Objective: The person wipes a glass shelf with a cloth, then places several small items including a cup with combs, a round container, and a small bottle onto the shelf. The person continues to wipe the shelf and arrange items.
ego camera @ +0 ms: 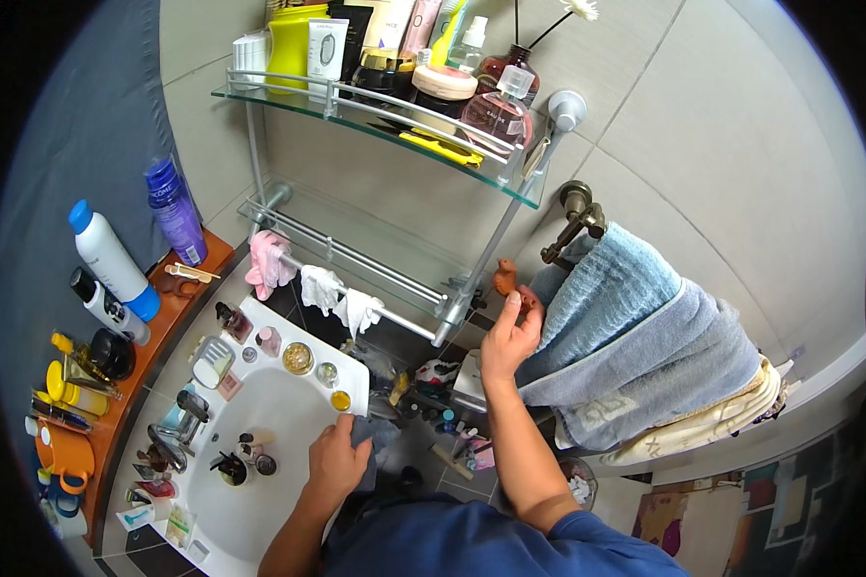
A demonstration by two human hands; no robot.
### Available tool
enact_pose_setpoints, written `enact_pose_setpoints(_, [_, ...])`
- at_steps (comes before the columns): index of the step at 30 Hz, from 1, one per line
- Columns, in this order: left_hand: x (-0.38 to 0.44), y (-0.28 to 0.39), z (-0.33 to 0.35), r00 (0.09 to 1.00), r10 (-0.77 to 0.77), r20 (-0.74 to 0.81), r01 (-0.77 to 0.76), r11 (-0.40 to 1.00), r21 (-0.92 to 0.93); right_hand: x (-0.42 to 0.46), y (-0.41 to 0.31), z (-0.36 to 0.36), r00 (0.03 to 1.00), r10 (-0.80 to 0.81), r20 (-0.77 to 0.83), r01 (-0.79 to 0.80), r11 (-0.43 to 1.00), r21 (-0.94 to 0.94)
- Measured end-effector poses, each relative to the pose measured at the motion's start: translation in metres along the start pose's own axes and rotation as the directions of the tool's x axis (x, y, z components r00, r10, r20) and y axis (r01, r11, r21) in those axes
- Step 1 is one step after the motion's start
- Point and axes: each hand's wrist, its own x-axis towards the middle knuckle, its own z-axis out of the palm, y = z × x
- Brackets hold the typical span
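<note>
My right hand (509,339) is raised beside the hanging towels and holds a small reddish-brown bird figurine (505,277) between thumb and fingers. The figurine is near the right end of the lower glass shelf (375,252), apart from it. At the right rim of the white washbasin (274,386), my left hand (338,456) grips a grey-blue cloth (377,438) that hangs down past the rim. Just above that hand, a small round container with yellow contents (340,400) sits on the basin's corner. Several small bottles and a dark cup (229,469) stand inside the basin.
Bottles, jars and a yellow knife (442,148) crowd the upper glass shelf (469,162). Small cloths (321,288) hang on the rail below. Towels (620,288) hang at right. A wooden ledge (126,404) at left carries bottles and an orange mug (65,451).
</note>
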Motion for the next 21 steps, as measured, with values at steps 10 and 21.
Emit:
enact_pose_setpoints(10, [0.008,-0.009,0.003,0.998,0.046,0.043,-0.045,0.999,-0.028,0.026,0.053,0.039,0.904,0.325,0.276,-0.396,0.880,0.262])
enact_pose_setpoints(21, [0.006,-0.017,0.006,0.999,0.033,0.013,-0.033,0.999,-0.031,0.016,0.077,0.046,0.865,0.332,0.375,-0.428,0.879,0.209])
